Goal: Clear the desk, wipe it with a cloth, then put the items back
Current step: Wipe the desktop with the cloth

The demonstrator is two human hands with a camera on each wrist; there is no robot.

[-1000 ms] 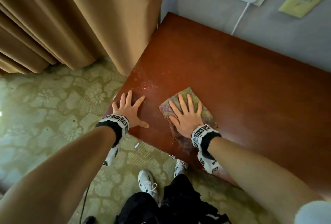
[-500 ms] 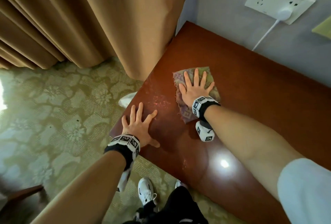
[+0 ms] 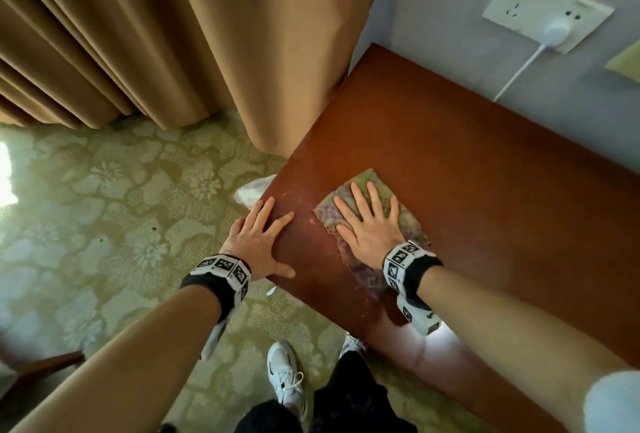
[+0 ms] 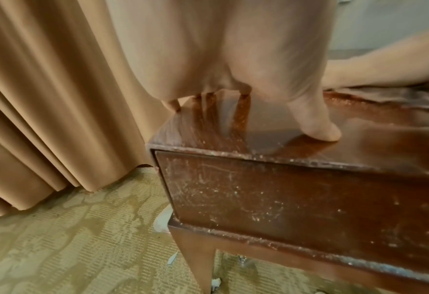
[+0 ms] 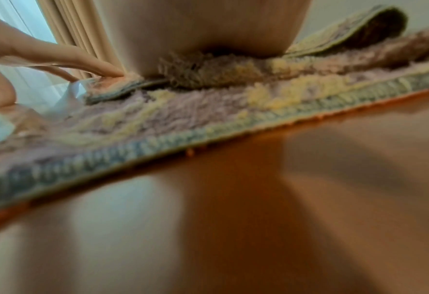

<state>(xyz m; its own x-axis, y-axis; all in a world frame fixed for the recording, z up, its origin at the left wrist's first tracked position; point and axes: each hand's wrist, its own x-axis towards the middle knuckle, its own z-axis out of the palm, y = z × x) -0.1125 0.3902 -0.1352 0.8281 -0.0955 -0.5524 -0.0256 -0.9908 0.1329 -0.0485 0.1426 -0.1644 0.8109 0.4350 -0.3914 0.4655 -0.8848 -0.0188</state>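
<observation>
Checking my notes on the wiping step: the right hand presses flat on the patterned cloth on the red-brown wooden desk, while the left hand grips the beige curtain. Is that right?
Not quite. The left hand does not grip the beige curtain; it rests flat, fingers spread, on the corner of the red-brown wooden desk, as the head view shows. The right hand does press flat on the patterned cloth.

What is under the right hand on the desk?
The right hand presses flat on a patterned cloth, which lies on the desk. The desk surface beneath the cloth is covered.
</observation>
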